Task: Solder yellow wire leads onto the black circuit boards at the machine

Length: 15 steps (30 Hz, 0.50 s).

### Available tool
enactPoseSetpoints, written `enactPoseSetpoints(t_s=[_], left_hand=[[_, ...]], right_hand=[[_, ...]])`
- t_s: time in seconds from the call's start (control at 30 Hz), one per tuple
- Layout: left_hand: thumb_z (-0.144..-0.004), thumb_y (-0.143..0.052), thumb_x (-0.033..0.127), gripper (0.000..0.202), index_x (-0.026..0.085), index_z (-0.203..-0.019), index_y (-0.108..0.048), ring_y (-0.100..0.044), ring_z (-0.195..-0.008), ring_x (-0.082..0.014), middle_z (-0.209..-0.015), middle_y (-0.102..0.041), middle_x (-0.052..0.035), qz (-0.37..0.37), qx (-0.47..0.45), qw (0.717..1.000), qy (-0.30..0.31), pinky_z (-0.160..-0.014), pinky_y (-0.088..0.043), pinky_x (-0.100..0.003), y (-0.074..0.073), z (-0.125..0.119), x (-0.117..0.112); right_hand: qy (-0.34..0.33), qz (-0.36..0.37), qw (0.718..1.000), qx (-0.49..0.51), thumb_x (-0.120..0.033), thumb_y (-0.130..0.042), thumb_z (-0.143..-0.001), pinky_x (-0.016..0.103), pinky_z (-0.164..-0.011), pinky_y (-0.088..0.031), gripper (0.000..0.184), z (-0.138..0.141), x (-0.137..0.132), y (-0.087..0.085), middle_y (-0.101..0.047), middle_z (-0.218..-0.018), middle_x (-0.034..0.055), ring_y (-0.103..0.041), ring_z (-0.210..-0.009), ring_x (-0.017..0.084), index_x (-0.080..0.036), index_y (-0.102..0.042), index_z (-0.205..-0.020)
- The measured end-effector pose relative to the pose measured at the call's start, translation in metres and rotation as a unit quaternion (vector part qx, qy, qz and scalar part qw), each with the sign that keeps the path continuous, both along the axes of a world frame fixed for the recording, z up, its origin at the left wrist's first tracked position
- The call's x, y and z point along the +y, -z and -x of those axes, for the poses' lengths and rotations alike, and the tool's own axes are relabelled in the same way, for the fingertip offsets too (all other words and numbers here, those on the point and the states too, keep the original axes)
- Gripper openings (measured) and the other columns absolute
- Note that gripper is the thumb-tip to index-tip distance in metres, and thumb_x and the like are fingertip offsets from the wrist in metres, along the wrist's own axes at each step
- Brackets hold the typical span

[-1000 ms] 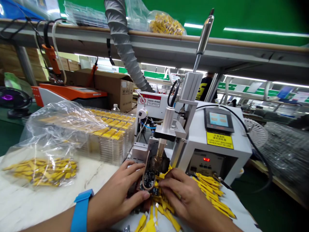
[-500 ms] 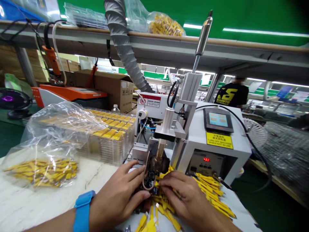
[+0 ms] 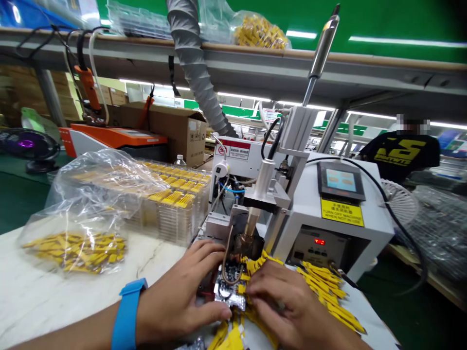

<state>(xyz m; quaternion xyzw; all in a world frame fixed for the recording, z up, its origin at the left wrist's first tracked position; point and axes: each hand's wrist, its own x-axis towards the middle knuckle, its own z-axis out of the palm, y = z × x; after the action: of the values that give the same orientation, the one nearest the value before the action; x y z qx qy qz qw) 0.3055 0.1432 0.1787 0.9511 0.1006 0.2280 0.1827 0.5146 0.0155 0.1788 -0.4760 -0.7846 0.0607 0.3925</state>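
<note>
My left hand (image 3: 182, 296), with a blue wristband (image 3: 127, 316), wraps its fingers round a small circuit board (image 3: 228, 291) lying on a fixture under the machine's brass tip (image 3: 250, 228). My right hand (image 3: 292, 306) rests beside the board on the right, fingers curled and pinched on a yellow strip part (image 3: 251, 287). More yellow strips (image 3: 328, 291) lie loose around and under both hands. The white soldering machine (image 3: 339, 214) with a small screen stands right behind.
A clear bag of yellow parts (image 3: 76, 248) lies at the left, with stacked clear trays of yellow parts (image 3: 175, 204) behind it. A cardboard box (image 3: 171, 126), an orange device (image 3: 113, 138), a grey duct hose (image 3: 197, 68) and a fan (image 3: 399, 201) stand behind. A person in a black shirt (image 3: 404, 150) is at the far right.
The view shifted slightly; the person in the black shirt walked right. Both hands stayed at the fixture, and the board now shows lighter and nearer between them.
</note>
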Motion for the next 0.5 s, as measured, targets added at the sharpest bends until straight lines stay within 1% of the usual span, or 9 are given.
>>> enactPoseSetpoints(t_s=[0.17, 0.33, 0.43, 0.5], left_hand=[[-0.078, -0.073, 0.049, 0.058, 0.018, -0.121, -0.050, -0.045, -0.121, -0.0307, -0.131, -0.051, -0.0117, 0.047, -0.002, 0.999, 0.010, -0.102, -0.040, -0.045, -0.004, -0.003, 0.002], [-0.077, -0.073, 0.051, 0.060, 0.021, -0.124, -0.049, -0.044, -0.122, -0.0300, -0.131, -0.050, -0.0098, 0.065, -0.006, 0.997, 0.028, -0.103, -0.038, -0.045, -0.004, -0.003, 0.005], [-0.082, -0.067, 0.050, 0.056, 0.022, -0.127, -0.048, -0.045, -0.121, -0.0297, -0.130, -0.052, -0.0088, 0.090, -0.023, 0.995, 0.036, -0.104, -0.038, -0.044, -0.003, 0.001, 0.007], [-0.088, -0.059, 0.047, 0.052, 0.023, -0.131, -0.045, -0.047, -0.120, -0.0289, -0.130, -0.053, -0.0086, 0.118, -0.040, 0.992, 0.019, -0.102, -0.039, -0.044, -0.003, 0.005, 0.012]], right_hand=[[0.014, 0.002, 0.999, -0.029, -0.005, -0.056, -0.081, 0.029, -0.066, -0.045, 0.015, -0.001, 0.002, 0.002, -0.062, -0.078, 0.0020, -0.057, -0.075, 0.016, -0.018, -0.063, -0.085], [0.012, -0.015, 1.000, -0.014, -0.006, -0.056, -0.083, 0.028, -0.064, -0.045, 0.014, 0.002, 0.002, 0.001, -0.063, -0.078, 0.0029, -0.058, -0.074, 0.016, -0.017, -0.064, -0.086], [0.009, -0.026, 1.000, 0.014, -0.006, -0.057, -0.083, 0.028, -0.063, -0.046, 0.014, 0.002, 0.001, 0.000, -0.065, -0.079, 0.0041, -0.060, -0.074, 0.016, -0.017, -0.065, -0.086], [0.013, -0.011, 0.999, 0.051, -0.007, -0.057, -0.083, 0.027, -0.062, -0.047, 0.015, 0.001, -0.002, -0.003, -0.066, -0.078, 0.0029, -0.062, -0.071, 0.015, -0.018, -0.066, -0.084]])
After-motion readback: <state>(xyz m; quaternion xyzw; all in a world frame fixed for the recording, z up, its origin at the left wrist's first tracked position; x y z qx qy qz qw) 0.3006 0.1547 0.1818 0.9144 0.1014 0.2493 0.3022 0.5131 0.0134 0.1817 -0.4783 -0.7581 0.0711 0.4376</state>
